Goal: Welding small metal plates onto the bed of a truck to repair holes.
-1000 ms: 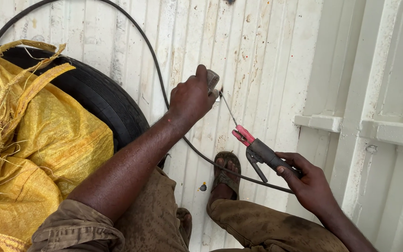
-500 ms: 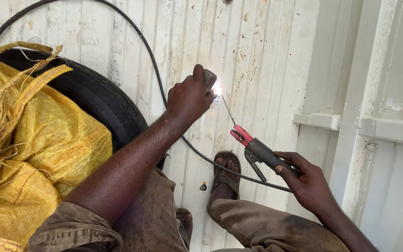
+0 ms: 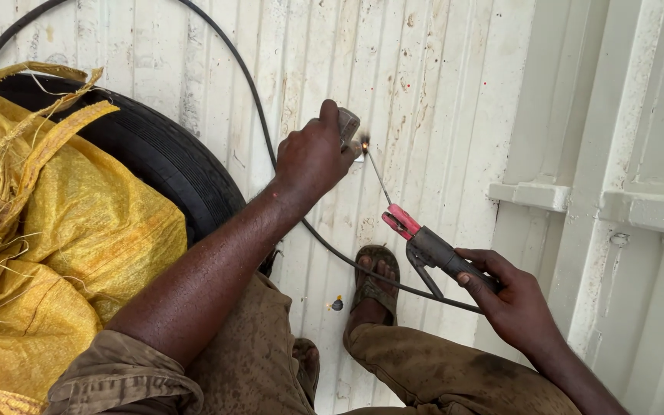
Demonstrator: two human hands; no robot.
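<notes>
1. Left hand (image 3: 313, 157): fingers closed around a small grey metal piece (image 3: 348, 123), pressing it against the white ribbed metal floor (image 3: 439, 92).
2. Right hand (image 3: 512, 303): wrapped tight on the handle of the electrode holder (image 3: 432, 250); its red jaws clamp a thin welding rod (image 3: 378, 175), whose tip sits at the metal piece, beside the left fingertips.
3. A small orange glow (image 3: 363, 144) shows at the rod tip.
4. Black cable (image 3: 255, 100) runs from the holder, under the left forearm, up across the floor. Sandalled foot (image 3: 374, 280) lies just below the holder. Tyre (image 3: 155, 161) and yellow woven sack (image 3: 55, 230) to the left.
5. Risk: bare fingers touch the piece right by the arc; heat or spatter could burn them. A slipping piece would misplace the weld.
6. Versus half a second ago: bright white flash has dimmed to a small glow; hands and rod hold the same positions.
</notes>
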